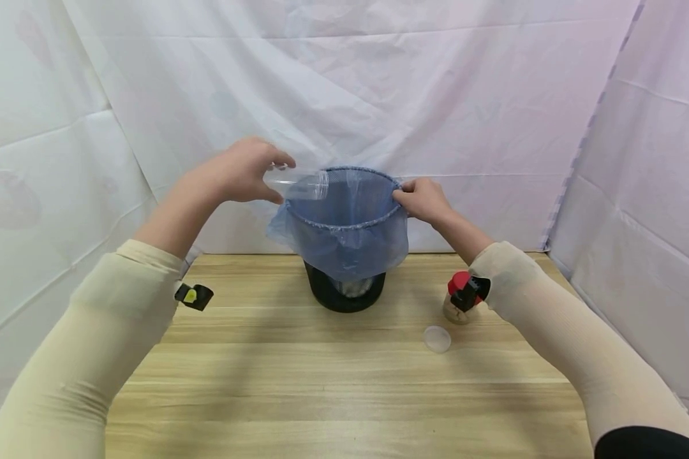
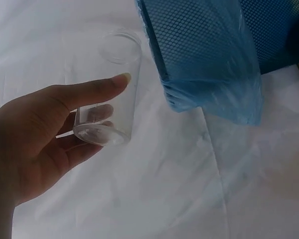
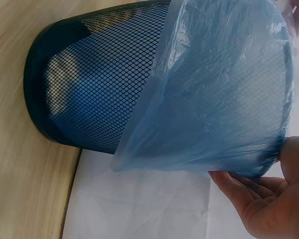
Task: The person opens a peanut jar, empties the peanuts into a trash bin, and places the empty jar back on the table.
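Note:
My left hand (image 1: 247,171) grips a clear plastic jar (image 2: 109,94) by its base end, thumb on one side and fingers on the other. In the head view the jar lies tilted sideways, its threaded mouth over the left rim of a black mesh trash can (image 3: 99,74). A blue trash bag (image 1: 350,245) lines the can and folds down over its outside. At the right rim, my right hand (image 1: 423,199) pinches the bag and rim between thumb and fingers. No contents show inside the jar.
A jar with a red lid (image 1: 458,280) stands on the wooden table (image 1: 321,382) to the right, partly hidden by the right wrist camera. Near it lies a round translucent lid (image 1: 437,339). White cloth (image 1: 350,83) hangs behind and at both sides.

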`<state>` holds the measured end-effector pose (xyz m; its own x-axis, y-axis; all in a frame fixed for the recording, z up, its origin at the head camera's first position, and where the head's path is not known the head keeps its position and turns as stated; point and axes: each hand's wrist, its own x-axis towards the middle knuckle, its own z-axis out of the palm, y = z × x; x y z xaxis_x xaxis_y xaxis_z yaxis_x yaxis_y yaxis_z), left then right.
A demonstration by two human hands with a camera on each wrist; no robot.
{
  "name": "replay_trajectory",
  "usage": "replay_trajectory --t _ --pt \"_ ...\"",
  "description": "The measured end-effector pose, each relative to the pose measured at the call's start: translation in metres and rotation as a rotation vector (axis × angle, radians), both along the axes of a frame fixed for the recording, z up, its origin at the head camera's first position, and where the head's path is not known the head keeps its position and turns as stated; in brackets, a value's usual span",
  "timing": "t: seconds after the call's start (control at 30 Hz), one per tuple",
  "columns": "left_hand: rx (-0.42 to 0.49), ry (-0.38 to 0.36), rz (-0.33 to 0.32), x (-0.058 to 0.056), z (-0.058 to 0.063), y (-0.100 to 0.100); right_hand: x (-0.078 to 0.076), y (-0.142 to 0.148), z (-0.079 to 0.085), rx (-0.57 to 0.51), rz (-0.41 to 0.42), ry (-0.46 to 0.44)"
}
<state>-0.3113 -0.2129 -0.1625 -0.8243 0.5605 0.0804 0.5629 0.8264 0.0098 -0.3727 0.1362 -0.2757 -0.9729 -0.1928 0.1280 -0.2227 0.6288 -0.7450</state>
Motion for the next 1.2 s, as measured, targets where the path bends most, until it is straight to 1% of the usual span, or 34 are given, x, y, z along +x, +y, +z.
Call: replay_trajectory --t 0.1,0.27,0.43,0.5,0.63,0.73,0.93,1.2 --pt "0.08 0.024 0.001 0.0 -0.009 -0.006 0.0 0.0 0.0 -0.004 0.003 -0.005" --pt "0.224 0.019 0.018 0.002 -0.03 -0.014 0.0 -0.001 -0.001 -0.002 -0.003 0.001" --pt "0.388 0.023 0.026 0.006 -0.049 -0.022 0.0 -0.003 -0.002 -0.003 -0.003 0.009" --pt "0.456 0.009 0.04 0.009 -0.056 -0.024 0.0 -0.003 -0.002 -0.002 -0.003 0.009" --pt "0.561 -0.012 0.083 0.013 -0.067 -0.029 0.0 -0.002 -0.002 0.004 -0.001 0.006" --pt "0.609 -0.003 0.1 0.015 -0.072 -0.031 0.0 -0.002 -0.001 0.002 0.002 0.003" --pt "0.672 0.027 0.097 0.016 -0.077 -0.035 0.001 -0.002 0.0 0.003 0.002 0.002" --pt "0.764 0.011 0.135 0.025 -0.086 -0.043 0.0 -0.001 -0.001 -0.002 0.003 -0.007"
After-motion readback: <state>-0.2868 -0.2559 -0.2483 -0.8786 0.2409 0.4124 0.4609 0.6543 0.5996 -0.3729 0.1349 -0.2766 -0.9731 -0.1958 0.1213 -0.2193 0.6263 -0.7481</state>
